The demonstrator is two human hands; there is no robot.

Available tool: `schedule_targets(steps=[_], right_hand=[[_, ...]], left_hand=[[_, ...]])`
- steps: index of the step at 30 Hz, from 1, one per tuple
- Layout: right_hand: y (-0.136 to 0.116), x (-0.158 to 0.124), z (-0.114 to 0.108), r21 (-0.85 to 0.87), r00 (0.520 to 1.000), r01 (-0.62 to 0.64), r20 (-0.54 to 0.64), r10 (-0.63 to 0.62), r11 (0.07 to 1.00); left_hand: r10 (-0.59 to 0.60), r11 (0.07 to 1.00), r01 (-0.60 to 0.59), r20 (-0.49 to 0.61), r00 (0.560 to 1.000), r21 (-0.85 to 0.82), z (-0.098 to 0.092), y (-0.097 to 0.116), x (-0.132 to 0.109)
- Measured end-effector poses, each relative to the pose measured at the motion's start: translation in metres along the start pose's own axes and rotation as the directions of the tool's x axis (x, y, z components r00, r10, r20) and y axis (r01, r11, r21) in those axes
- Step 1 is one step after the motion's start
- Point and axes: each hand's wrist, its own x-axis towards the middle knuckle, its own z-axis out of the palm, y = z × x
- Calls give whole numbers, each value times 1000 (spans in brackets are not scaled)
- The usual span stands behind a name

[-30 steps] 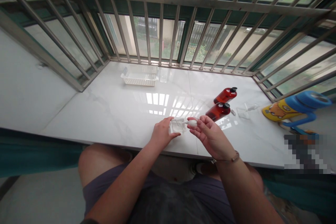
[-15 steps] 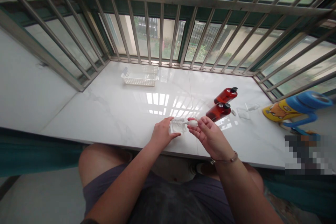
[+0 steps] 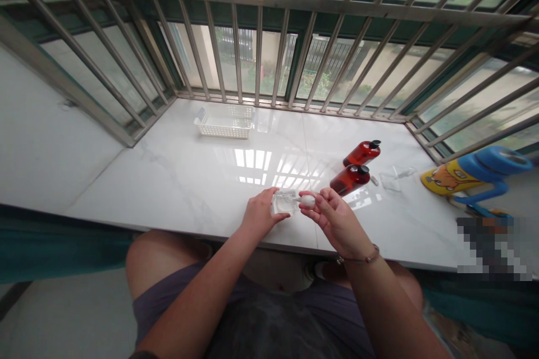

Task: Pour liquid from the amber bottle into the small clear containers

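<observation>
In the head view a small clear square container (image 3: 284, 202) sits near the front of the counter. My left hand (image 3: 261, 212) is closed round it, with the thumb on the near side and the fingers on the far side. Between the thumb and fingers of my right hand (image 3: 337, 219) is a small white bulb with a narrow tip (image 3: 307, 200), perhaps a dropper. Its tip points left at the container; whether it touches or enters it I cannot tell.
Two amber bottles with black tops (image 3: 350, 179) stand right of my hands. Beyond them are small clear pieces (image 3: 391, 180) and a blue and yellow water bottle (image 3: 475, 171). A white basket (image 3: 225, 130) is at the back left, before the window bars (image 3: 259, 59).
My right hand has shifted very slightly left with the white bulb, closer to the clear container. My left hand and the container look unchanged.
</observation>
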Motion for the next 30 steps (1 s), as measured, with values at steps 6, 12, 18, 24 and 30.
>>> schedule_targets(steps=[6, 12, 18, 24, 30], right_hand=[[3, -4, 0, 20, 997, 76, -21, -75, 997], [11, -6, -3, 12, 998, 55, 14, -55, 998], [19, -9, -7, -44, 990, 138, 32, -137, 989], [23, -19, -28, -176, 966, 258, 53, -253, 950], [39, -4, -61, -771, 892, 404, 214, -397, 493]], left_hand=[[-1, 1000, 1, 5, 1000, 2, 1, -1, 0], [6, 1000, -6, -2, 1000, 1, 2, -1, 0], [11, 1000, -11, -6, 1000, 2, 2, -3, 0], [21, 1000, -21, -6, 1000, 15, 3, -5, 1], [54, 992, -52, -19, 998, 114, 5, -5, -2]])
